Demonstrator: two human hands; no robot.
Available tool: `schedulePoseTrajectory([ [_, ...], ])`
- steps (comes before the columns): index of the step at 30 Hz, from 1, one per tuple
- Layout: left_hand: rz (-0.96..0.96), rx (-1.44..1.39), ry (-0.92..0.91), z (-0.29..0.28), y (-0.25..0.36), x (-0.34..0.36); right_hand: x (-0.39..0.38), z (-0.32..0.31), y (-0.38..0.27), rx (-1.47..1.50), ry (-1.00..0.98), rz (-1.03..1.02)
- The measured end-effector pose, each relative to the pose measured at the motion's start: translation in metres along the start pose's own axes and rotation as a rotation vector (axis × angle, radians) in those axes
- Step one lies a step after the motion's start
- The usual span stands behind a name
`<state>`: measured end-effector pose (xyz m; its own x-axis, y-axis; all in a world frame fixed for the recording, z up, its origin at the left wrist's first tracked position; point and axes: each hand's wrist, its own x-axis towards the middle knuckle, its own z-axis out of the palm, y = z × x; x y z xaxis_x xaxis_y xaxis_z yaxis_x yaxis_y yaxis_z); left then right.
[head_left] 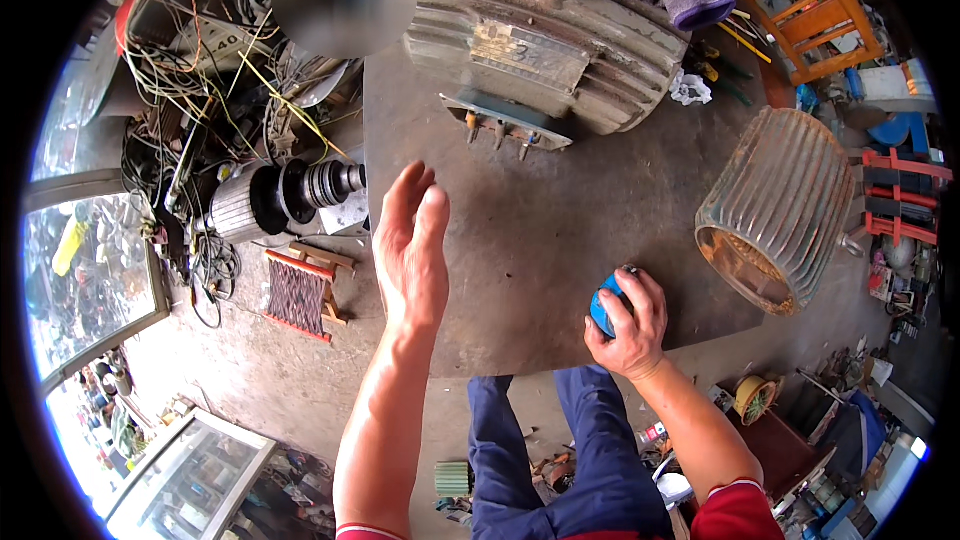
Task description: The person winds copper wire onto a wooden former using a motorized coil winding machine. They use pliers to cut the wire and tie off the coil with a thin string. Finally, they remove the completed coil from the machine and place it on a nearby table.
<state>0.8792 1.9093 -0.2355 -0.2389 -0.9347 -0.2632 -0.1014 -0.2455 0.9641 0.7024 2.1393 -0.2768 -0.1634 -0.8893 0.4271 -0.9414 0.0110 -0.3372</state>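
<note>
My left hand (412, 258) is raised over the left side of the dark metal worktable (490, 260), fingers stretched out and nothing in them. Close to the table's front edge, my right hand (640, 325) is closed round a small blue rounded object (604, 309), whose exact kind I cannot make out. Beyond both hands lies a large grey finned motor housing (630, 70). A terminal board (510, 123) with several studs sits at its near side. To the right of my right hand stands a smaller, rusty ribbed motor casing (770, 205), its open end toward me.
Left of the table are a motor rotor (290, 198), tangled wires (215, 50) and a low woven stool (298, 292). A purple cloth (692, 0) lies on the large housing, with crumpled white paper (690, 88) beside it. A wooden chair (815, 15) stands at far right.
</note>
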Motion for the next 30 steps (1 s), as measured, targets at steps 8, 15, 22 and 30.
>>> schedulePoseTrajectory([
  [8,0.013,-0.118,0.000,0.029,0.005,0.039,-0.001,0.002,0.001,0.018,-0.001,0.009],
  [15,0.033,-0.233,-0.056,0.043,0.009,0.045,-0.001,0.001,0.000,0.022,-0.015,0.006],
  [22,-0.035,-0.304,-0.007,0.048,0.003,0.048,-0.001,0.000,0.001,0.021,-0.023,0.007],
  [30,0.109,-0.199,-0.041,0.050,0.007,0.050,-0.001,0.001,0.001,0.026,-0.028,0.012],
])
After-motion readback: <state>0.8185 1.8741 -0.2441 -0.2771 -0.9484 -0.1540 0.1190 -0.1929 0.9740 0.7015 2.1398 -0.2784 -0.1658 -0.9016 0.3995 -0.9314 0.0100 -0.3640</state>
